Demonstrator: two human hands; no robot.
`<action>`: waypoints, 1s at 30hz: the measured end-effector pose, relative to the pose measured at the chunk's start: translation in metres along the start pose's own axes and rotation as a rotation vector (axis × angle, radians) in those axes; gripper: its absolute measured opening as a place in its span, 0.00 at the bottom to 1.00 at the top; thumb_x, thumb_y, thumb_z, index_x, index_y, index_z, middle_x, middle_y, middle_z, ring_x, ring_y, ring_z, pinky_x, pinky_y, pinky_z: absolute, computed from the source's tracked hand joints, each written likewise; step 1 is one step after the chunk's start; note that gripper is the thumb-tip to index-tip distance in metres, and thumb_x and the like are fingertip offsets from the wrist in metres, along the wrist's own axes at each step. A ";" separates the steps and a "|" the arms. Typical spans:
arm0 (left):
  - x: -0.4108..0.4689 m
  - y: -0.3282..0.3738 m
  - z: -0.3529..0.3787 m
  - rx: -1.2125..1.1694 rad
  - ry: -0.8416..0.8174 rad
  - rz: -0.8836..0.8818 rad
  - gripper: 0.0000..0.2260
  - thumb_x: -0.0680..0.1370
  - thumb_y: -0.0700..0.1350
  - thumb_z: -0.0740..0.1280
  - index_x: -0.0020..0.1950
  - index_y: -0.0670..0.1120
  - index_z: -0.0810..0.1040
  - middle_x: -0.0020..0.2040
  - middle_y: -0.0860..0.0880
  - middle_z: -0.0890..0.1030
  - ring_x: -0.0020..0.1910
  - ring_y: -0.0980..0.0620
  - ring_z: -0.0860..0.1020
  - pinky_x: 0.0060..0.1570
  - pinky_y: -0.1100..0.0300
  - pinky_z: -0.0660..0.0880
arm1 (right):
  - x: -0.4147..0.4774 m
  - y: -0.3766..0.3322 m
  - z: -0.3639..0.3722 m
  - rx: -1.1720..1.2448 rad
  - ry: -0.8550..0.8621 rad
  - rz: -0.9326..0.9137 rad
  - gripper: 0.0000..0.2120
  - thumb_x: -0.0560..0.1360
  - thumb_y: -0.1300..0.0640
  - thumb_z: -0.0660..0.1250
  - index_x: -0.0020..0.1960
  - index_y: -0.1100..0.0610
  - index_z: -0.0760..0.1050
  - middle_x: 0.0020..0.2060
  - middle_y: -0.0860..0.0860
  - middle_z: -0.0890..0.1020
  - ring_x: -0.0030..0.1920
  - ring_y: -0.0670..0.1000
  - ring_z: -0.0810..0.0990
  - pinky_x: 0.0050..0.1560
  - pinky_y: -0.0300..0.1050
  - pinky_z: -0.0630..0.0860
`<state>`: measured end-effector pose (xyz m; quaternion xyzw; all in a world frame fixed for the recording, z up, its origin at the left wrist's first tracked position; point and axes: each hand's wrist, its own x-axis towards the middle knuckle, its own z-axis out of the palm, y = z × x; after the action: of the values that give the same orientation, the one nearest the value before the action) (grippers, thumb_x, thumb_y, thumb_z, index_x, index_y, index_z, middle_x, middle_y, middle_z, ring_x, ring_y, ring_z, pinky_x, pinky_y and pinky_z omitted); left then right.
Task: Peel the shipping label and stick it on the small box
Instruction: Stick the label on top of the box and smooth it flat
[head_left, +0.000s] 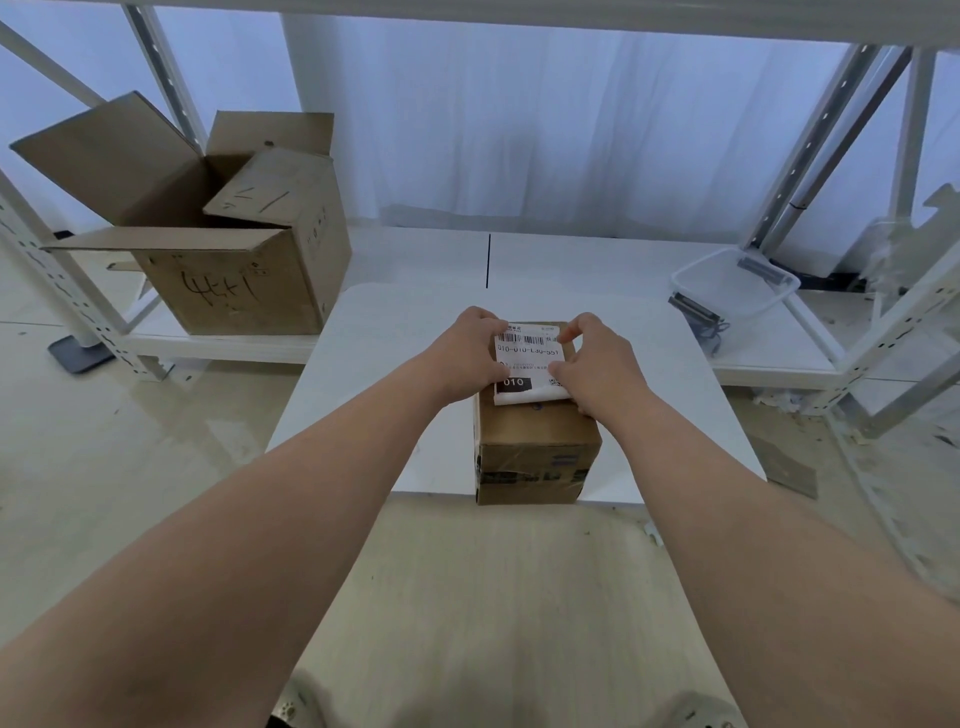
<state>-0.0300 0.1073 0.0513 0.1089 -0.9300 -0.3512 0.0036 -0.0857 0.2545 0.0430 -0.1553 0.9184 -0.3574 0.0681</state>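
The shipping label is white with a black barcode and a black block bearing white digits. The small box is brown cardboard and the counter white. The open box is brown with black scrawl.

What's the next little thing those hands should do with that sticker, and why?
Probably press the label flat toward its near edge. It lies on top of the small box, left hand and right hand holding its sides, but that near edge looks curled up.
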 end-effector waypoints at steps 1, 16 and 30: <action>0.000 0.000 0.001 0.011 0.001 0.003 0.27 0.76 0.39 0.67 0.74 0.40 0.63 0.72 0.48 0.62 0.65 0.48 0.70 0.55 0.67 0.67 | 0.000 0.000 0.000 -0.013 -0.003 -0.010 0.11 0.76 0.62 0.64 0.55 0.53 0.67 0.54 0.56 0.79 0.48 0.55 0.79 0.43 0.49 0.80; -0.002 -0.001 0.010 0.018 0.140 0.037 0.27 0.76 0.43 0.69 0.72 0.41 0.65 0.69 0.47 0.66 0.60 0.49 0.74 0.57 0.63 0.72 | 0.001 -0.002 0.001 0.014 0.021 -0.008 0.16 0.72 0.54 0.71 0.54 0.51 0.67 0.57 0.51 0.78 0.49 0.51 0.76 0.55 0.52 0.77; 0.001 -0.002 0.012 0.041 0.136 0.043 0.26 0.76 0.43 0.67 0.73 0.41 0.64 0.70 0.47 0.65 0.65 0.48 0.71 0.61 0.61 0.72 | 0.000 0.001 0.001 0.012 0.021 -0.014 0.17 0.73 0.54 0.71 0.56 0.52 0.67 0.61 0.52 0.78 0.49 0.50 0.75 0.56 0.51 0.78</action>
<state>-0.0313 0.1135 0.0408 0.1127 -0.9367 -0.3235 0.0718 -0.0860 0.2543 0.0414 -0.1574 0.9158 -0.3650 0.0571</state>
